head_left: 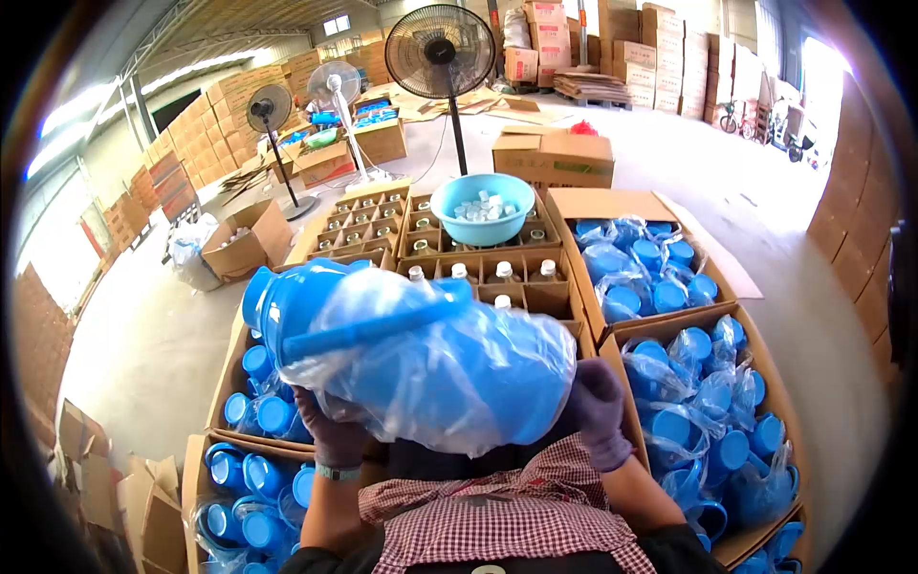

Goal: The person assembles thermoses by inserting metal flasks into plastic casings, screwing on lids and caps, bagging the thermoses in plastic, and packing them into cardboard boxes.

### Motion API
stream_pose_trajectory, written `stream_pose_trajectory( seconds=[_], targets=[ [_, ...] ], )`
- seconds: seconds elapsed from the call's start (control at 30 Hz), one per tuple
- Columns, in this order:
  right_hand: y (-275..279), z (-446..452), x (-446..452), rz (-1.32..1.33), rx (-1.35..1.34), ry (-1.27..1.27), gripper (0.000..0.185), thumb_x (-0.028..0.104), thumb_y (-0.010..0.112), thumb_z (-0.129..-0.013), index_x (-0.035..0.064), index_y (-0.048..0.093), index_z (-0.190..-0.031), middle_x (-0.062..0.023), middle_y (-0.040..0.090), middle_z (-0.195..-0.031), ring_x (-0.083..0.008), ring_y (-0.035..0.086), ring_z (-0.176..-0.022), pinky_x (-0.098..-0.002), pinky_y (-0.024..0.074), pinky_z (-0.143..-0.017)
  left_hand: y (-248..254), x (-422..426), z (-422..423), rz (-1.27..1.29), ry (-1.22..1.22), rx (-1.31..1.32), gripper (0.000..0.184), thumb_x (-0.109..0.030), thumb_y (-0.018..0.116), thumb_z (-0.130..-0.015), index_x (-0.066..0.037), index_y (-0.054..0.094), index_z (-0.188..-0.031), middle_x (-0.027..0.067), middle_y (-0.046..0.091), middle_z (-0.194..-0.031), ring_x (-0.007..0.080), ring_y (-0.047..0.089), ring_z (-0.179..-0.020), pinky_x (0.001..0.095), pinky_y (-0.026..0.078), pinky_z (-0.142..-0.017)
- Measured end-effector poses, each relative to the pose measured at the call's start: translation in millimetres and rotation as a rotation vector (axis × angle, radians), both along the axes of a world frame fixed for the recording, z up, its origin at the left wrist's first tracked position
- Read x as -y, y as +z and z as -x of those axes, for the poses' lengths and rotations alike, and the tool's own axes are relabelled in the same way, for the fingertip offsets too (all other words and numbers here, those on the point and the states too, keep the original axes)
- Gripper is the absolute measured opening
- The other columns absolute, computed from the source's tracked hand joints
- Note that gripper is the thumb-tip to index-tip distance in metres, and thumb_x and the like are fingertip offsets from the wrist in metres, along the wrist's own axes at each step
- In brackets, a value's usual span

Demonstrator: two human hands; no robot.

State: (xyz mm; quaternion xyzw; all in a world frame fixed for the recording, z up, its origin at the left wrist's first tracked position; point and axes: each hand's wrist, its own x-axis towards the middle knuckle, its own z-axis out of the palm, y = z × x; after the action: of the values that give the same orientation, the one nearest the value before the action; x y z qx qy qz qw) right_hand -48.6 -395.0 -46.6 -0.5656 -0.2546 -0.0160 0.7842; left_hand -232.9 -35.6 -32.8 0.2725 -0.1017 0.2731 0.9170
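Note:
Held sideways in front of me is a large blue plastic jug [430, 383] with a long handle, partly wrapped in a clear plastic bag [382, 325]. Its rim end points left. My left hand [330, 430], in a dark glove, grips it from below near that end; most of its fingers are behind the jug. My right hand [600, 411], gloved too, is curled against the right end of the jug, fingers partly hidden. Beneath the jug, a divided carton [569, 292] holds clear glass bottles with white tops.
Cartons of bagged blue jugs stand to the right [717, 402] and left [258, 478]. Ahead, a light blue basin [449, 206] of small clear cups rests on divided cartons. Beyond stand a black pedestal fan [440, 53], other fans and stacked boxes [660, 57].

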Motion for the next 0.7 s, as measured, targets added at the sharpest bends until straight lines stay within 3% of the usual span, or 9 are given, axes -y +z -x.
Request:
stream_pose_trajectory(
  seconds=[0.07,0.2,0.27,0.33,0.37,0.4,0.5,0.57,0.7],
  targets=[
    [31,31,-28,-0.056,0.387,-0.088,0.023,-0.008,0.070,-0.084,0.0009,0.070,-0.106,-0.0093,0.069,-0.107,-0.0183,0.067,-0.096,-0.0287,0.0532,-0.083,-14,4,0,0.095,0.199,-0.177,0.072,-0.065,0.046,-0.100,-0.015,0.048,-0.152,0.0106,0.054,-0.151,0.0359,0.055,-0.133,0.0533,0.042,-0.114],
    [87,13,-7,0.297,1.168,-0.253,0.034,0.007,0.075,-0.074,0.0129,0.073,-0.108,-0.0075,0.067,-0.112,-0.0243,0.067,-0.094,-0.0382,0.0549,-0.082,-42,13,0,0.099,0.041,-0.158,0.072,-0.064,0.039,-0.103,-0.016,0.040,-0.157,0.0096,0.043,-0.161,0.0339,0.041,-0.145,0.0558,0.028,-0.122],
    [89,-3,3,0.331,1.335,-0.119,0.035,0.015,0.074,-0.073,0.0177,0.073,-0.108,-0.0044,0.067,-0.110,-0.0245,0.067,-0.091,-0.0427,0.0553,-0.079,-65,11,12,0.733,-0.318,0.168,0.073,-0.064,0.036,-0.103,-0.016,0.037,-0.158,0.0095,0.040,-0.163,0.0334,0.038,-0.147,0.0555,0.026,-0.124],
    [94,-18,10,0.398,1.517,-0.049,0.036,0.015,0.074,-0.074,0.0188,0.073,-0.110,-0.0044,0.067,-0.111,-0.0237,0.067,-0.090,-0.0421,0.0557,-0.077,-70,11,12,0.718,-0.357,0.169,0.074,-0.064,0.034,-0.103,-0.016,0.035,-0.159,0.0092,0.038,-0.164,0.0327,0.035,-0.149,0.0557,0.022,-0.125],
    [95,-21,15,0.419,1.547,-0.051,0.036,0.014,0.073,-0.078,0.0146,0.070,-0.114,-0.0065,0.068,-0.108,-0.0242,0.069,-0.087,-0.0402,0.0570,-0.075,-73,12,10,0.386,-0.215,0.008,0.075,-0.064,0.033,-0.103,-0.016,0.033,-0.160,0.0089,0.037,-0.164,0.0322,0.034,-0.150,0.0560,0.021,-0.125],
    [94,-21,18,0.456,1.361,0.006,0.035,0.013,0.071,-0.081,0.0123,0.069,-0.116,-0.0077,0.069,-0.108,-0.0245,0.070,-0.087,-0.0403,0.0577,-0.076,-73,19,9,0.057,-0.069,-0.149,0.075,-0.064,0.032,-0.103,-0.016,0.032,-0.160,0.0086,0.037,-0.164,0.0317,0.032,-0.151,0.0563,0.019,-0.126],
    [55,-12,14,0.460,0.616,0.199,0.032,0.013,0.068,-0.090,0.0055,0.064,-0.121,-0.0113,0.069,-0.112,-0.0260,0.071,-0.095,-0.0407,0.0583,-0.082,-30,73,-3,-0.147,0.184,-0.302,0.075,-0.064,0.038,-0.102,-0.015,0.036,-0.158,0.0091,0.041,-0.161,0.0325,0.037,-0.148,0.0580,0.023,-0.124],
    [-13,-5,-4,0.020,-0.181,0.229,0.034,0.017,0.065,-0.097,0.0011,0.060,-0.126,-0.0138,0.068,-0.121,-0.0280,0.069,-0.109,-0.0407,0.0570,-0.094,-16,77,0,0.078,-0.101,-0.159,0.082,-0.070,0.047,-0.095,-0.015,0.042,-0.155,0.0103,0.046,-0.157,0.0352,0.042,-0.143,0.0576,0.029,-0.121],
    [-26,5,5,0.163,-0.010,0.251,0.041,0.018,0.072,-0.092,0.0005,0.060,-0.127,-0.0150,0.065,-0.121,-0.0307,0.065,-0.112,-0.0417,0.0537,-0.097,-7,71,-8,-0.059,0.086,-0.292,0.087,-0.076,0.045,-0.091,-0.015,0.045,-0.153,0.0149,0.048,-0.154,0.0373,0.044,-0.142,0.0587,0.033,-0.118]
  ],
)
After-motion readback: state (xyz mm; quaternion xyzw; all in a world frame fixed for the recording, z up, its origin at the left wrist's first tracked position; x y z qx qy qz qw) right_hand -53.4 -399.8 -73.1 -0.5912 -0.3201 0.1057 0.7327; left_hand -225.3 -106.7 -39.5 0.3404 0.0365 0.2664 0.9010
